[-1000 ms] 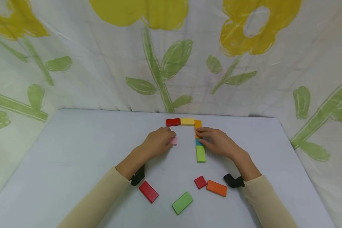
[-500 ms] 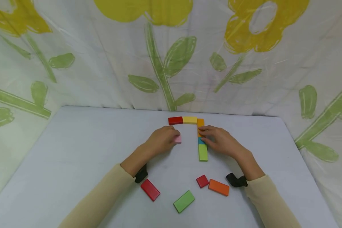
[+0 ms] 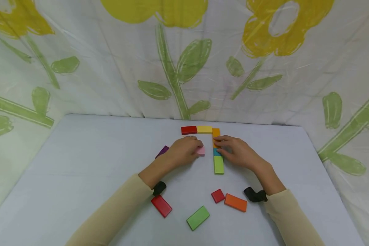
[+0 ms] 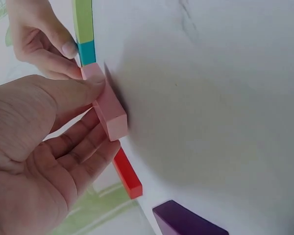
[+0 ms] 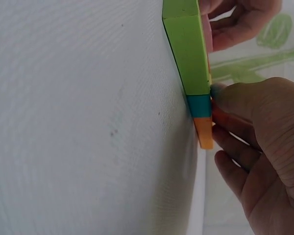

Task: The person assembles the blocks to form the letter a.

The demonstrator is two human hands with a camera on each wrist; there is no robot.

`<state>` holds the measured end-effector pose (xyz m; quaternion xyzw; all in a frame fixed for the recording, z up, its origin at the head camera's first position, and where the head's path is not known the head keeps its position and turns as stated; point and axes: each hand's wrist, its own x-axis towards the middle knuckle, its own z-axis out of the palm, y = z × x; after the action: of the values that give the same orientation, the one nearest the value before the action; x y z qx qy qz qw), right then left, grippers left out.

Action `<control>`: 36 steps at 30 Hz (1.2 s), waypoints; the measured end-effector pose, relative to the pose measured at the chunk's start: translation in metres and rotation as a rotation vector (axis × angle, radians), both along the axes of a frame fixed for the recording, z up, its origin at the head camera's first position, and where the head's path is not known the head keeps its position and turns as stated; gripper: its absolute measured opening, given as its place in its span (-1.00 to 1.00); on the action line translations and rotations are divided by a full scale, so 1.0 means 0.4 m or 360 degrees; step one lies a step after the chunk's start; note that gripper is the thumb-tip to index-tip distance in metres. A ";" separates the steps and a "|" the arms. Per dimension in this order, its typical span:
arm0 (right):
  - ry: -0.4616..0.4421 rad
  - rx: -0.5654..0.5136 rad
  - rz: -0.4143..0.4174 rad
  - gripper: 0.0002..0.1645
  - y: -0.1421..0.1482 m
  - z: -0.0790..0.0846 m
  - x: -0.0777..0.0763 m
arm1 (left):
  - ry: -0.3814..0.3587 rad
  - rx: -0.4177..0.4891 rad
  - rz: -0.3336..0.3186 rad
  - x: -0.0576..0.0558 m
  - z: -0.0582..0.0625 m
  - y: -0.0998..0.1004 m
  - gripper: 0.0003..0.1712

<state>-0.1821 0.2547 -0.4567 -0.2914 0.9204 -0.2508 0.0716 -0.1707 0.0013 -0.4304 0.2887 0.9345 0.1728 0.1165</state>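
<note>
My left hand (image 3: 184, 151) pinches a pink block (image 4: 109, 105) between thumb and fingers, close to the table, left of a column of blocks. This column, in the head view, has an orange block (image 3: 216, 133) at its far end, then a small blue block (image 3: 216, 153), then a lime green block (image 3: 218, 165). My right hand (image 3: 235, 151) rests at the column's right side, fingertips on the orange block and thumb at the blue one. A yellow block (image 3: 204, 130) and a red block (image 3: 189, 130) form a row running left from the column's far end.
A purple block (image 3: 162, 151) lies behind my left wrist, partly hidden. Nearer lie a red block (image 3: 161, 206), a green block (image 3: 198, 217), a small red block (image 3: 218, 195) and an orange-red block (image 3: 235, 202). A flowered cloth (image 3: 110, 68) hangs behind the white table (image 3: 80, 164).
My left hand has moved right with the pink block, toward the column, and the purple block has come into sight behind it. My right hand has stayed at the column.
</note>
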 end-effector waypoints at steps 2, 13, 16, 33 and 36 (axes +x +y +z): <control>-0.0001 -0.0006 -0.0002 -0.53 0.000 0.000 0.000 | -0.0001 -0.0011 -0.0017 0.000 0.001 0.009 -0.58; -0.0025 -0.0037 -0.0003 -0.53 -0.007 0.000 0.003 | 0.0022 -0.0123 -0.0080 0.005 -0.003 0.056 -0.57; -0.0020 -0.0038 0.0000 -0.53 -0.007 0.002 0.004 | 0.0043 -0.0143 -0.0080 0.003 -0.008 0.062 -0.57; -0.0034 -0.0077 0.0001 -0.55 -0.001 0.005 0.003 | 0.0058 -0.0147 -0.0071 0.001 -0.014 0.082 -0.58; -0.0025 -0.0085 0.0002 -0.56 -0.002 0.005 0.003 | 0.0064 -0.0144 -0.0067 0.000 -0.014 0.083 -0.58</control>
<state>-0.1810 0.2540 -0.4546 -0.2920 0.9125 -0.2775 0.0711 -0.1705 0.0345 -0.4361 0.3062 0.9371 0.1222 0.1143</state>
